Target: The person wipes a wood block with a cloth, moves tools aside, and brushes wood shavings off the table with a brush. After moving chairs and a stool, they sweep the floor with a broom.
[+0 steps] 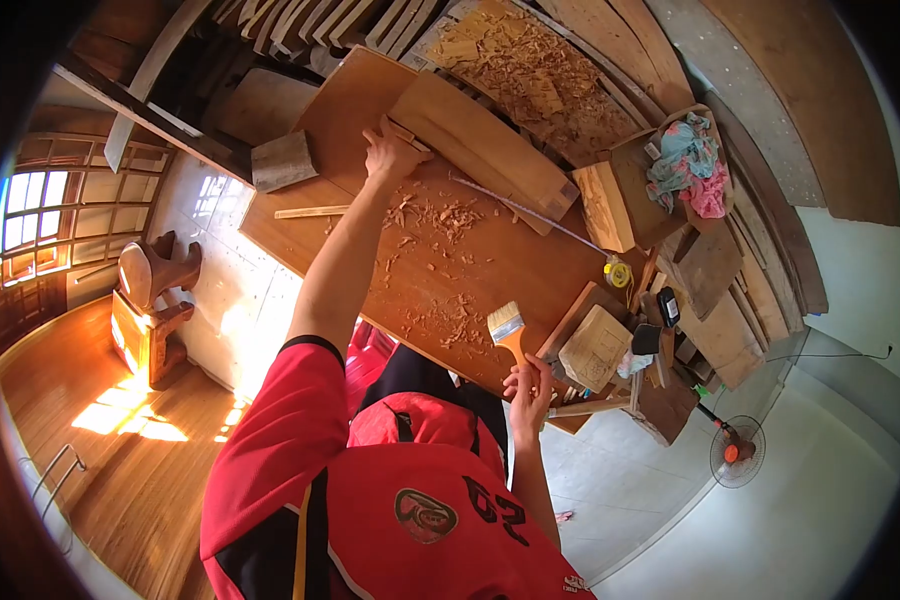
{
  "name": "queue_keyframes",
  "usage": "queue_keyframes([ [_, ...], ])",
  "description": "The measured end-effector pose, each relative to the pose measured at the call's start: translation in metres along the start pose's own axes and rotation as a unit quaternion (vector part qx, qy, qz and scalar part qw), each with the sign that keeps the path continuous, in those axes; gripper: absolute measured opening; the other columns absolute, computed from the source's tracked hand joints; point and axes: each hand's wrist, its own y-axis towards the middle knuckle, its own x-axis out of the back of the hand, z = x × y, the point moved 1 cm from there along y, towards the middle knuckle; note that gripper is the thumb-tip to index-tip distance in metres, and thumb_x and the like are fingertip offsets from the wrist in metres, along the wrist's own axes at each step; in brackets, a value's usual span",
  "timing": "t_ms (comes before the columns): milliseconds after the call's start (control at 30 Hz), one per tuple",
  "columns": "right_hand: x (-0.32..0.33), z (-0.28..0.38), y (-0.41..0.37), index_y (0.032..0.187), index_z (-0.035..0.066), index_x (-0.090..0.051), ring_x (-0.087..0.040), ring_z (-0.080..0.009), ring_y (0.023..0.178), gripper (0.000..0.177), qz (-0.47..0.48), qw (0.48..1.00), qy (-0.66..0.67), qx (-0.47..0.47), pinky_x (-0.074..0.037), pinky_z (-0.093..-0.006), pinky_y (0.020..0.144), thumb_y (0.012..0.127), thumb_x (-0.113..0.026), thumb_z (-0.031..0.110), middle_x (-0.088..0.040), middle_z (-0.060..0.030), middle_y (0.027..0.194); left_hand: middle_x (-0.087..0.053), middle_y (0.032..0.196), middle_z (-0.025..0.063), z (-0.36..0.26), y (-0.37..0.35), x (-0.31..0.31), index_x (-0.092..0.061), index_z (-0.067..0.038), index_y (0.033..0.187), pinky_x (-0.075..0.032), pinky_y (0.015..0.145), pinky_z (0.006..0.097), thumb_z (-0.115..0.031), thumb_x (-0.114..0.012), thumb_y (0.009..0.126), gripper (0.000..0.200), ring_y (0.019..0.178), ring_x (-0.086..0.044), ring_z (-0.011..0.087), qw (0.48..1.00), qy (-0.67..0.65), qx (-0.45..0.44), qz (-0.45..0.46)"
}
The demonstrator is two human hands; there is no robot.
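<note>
My right hand (528,395) is closed round the handle of a flat paintbrush (507,326). The brush has pale bristles, a metal band and an orange handle, and its bristles point up and left over the near edge of the workbench (530,275). My left hand (394,155) reaches to the far side of the bench, thumb and fingers about a small wooden piece (407,137) beside a long wooden board (480,140). The left fingers are partly hidden. Curly wood shavings (450,220) lie scattered between my two hands.
An extended tape measure (617,272) lies along the board. A thin wooden stick (310,212) and a wood block (283,162) are at left. Carved wood (595,347) and a box with cloths (685,165) are at right. A fan (738,452) stands beyond.
</note>
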Motion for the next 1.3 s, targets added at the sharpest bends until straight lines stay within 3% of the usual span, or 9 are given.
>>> queue_keyframes([
  [200, -0.01, 0.006, 0.0, 0.123, 0.003, -0.053, -0.057, -0.0094, 0.065, 0.025, 0.012, 0.999, -0.009, 0.035, -0.046, -0.0205, 0.053, 0.103, -0.052, 0.017, -0.063, -0.0079, 0.089, -0.04, 0.139, 0.0227, 0.0, 0.004, -0.011, -0.021, -0.006, 0.152, -0.056, 0.088, 0.0464, -0.036, -0.085, 0.067, 0.11, 0.117, -0.055, 0.0452, 0.999, -0.026, -0.011, -0.042],
  [500, -0.007, -0.005, -0.004, 0.123, 0.003, -0.053, -0.057, -0.0086, 0.062, 0.025, 0.012, 0.999, 0.023, 0.026, -0.047, -0.0199, 0.052, 0.103, -0.052, 0.017, -0.064, -0.0086, 0.089, -0.045, 0.136, 0.0184, 0.027, -0.008, -0.005, -0.044, -0.014, 0.132, -0.054, 0.088, 0.051, -0.038, -0.076, 0.074, 0.071, 0.117, -0.053, 0.045, 0.996, 0.01, -0.065, -0.052],
  [733, -0.002, 0.0, -0.006, 0.124, 0.003, -0.052, -0.057, -0.0085, 0.063, 0.026, 0.003, 1.0, 0.014, 0.02, -0.047, -0.0197, 0.053, 0.103, -0.052, 0.018, -0.064, -0.0094, 0.089, -0.05, 0.133, 0.0185, 0.041, 0.017, -0.003, -0.052, -0.014, 0.133, -0.054, 0.089, 0.0508, -0.033, -0.063, 0.077, 0.06, 0.112, -0.059, 0.0441, 0.991, -0.121, 0.035, -0.055],
  [800, -0.001, 0.0, -0.006, 0.125, 0.002, -0.052, -0.057, -0.0085, 0.062, 0.027, -0.001, 1.0, 0.018, 0.02, -0.047, -0.0197, 0.053, 0.103, -0.052, 0.018, -0.064, -0.0095, 0.089, -0.05, 0.132, 0.0198, 0.046, 0.027, 0.002, -0.059, -0.012, 0.129, -0.055, 0.086, 0.0496, -0.03, -0.058, 0.078, 0.054, 0.104, -0.063, 0.0444, 0.967, -0.227, 0.115, -0.003],
  [833, -0.001, 0.001, -0.006, 0.125, 0.002, -0.052, -0.057, -0.0084, 0.063, 0.027, -0.001, 1.0, 0.02, 0.015, -0.047, -0.0197, 0.053, 0.103, -0.051, 0.018, -0.064, -0.0093, 0.089, -0.052, 0.13, 0.0185, 0.052, 0.034, -0.001, -0.066, -0.008, 0.118, -0.058, 0.079, 0.0503, -0.026, -0.057, 0.078, 0.045, 0.087, -0.068, 0.0405, 0.96, -0.251, 0.119, -0.014],
  [933, -0.001, 0.003, -0.005, 0.124, 0.002, -0.052, -0.058, -0.0082, 0.064, 0.026, -0.004, 0.999, 0.034, 0.004, -0.046, -0.0198, 0.054, 0.103, -0.051, 0.018, -0.063, -0.0086, 0.088, -0.054, 0.124, 0.0147, 0.07, 0.03, -0.001, -0.063, -0.005, 0.121, -0.059, 0.075, 0.0506, -0.02, -0.053, 0.081, 0.044, 0.094, -0.066, 0.0344, 0.888, -0.428, 0.159, 0.049],
  [1100, 0.001, -0.009, -0.003, 0.123, 0.002, -0.053, -0.058, -0.0084, 0.066, 0.025, -0.018, 0.998, 0.047, -0.024, -0.047, -0.0207, 0.053, 0.103, -0.05, 0.017, -0.063, -0.0082, 0.089, -0.057, 0.112, 0.0124, 0.089, -0.004, 0.017, -0.048, -0.004, 0.13, -0.054, 0.093, 0.0501, -0.001, -0.041, 0.083, 0.047, 0.096, -0.061, 0.0263, 0.616, -0.756, 0.073, 0.211],
  [1200, 0.001, -0.008, -0.004, 0.123, 0.002, -0.052, -0.058, -0.0087, 0.065, 0.025, -0.013, 0.999, 0.044, -0.018, -0.047, -0.0212, 0.053, 0.103, -0.05, 0.017, -0.063, -0.0088, 0.089, -0.057, 0.107, 0.0099, 0.087, -0.022, 0.021, -0.049, -0.003, 0.125, -0.055, 0.089, 0.0494, -0.002, -0.042, 0.083, 0.042, 0.092, -0.061, 0.0249, 0.613, -0.748, 0.01, 0.256],
  [1300, 0.0, -0.009, -0.004, 0.123, 0.002, -0.052, -0.058, -0.0089, 0.065, 0.026, -0.005, 0.999, 0.044, -0.015, -0.047, -0.0213, 0.053, 0.103, -0.05, 0.018, -0.063, -0.0091, 0.089, -0.056, 0.096, 0.0086, 0.08, -0.014, 0.007, -0.05, -0.005, 0.121, -0.054, 0.072, 0.0408, -0.006, -0.048, 0.084, 0.037, 0.086, -0.06, 0.021, 0.685, -0.684, 0.055, 0.244],
])
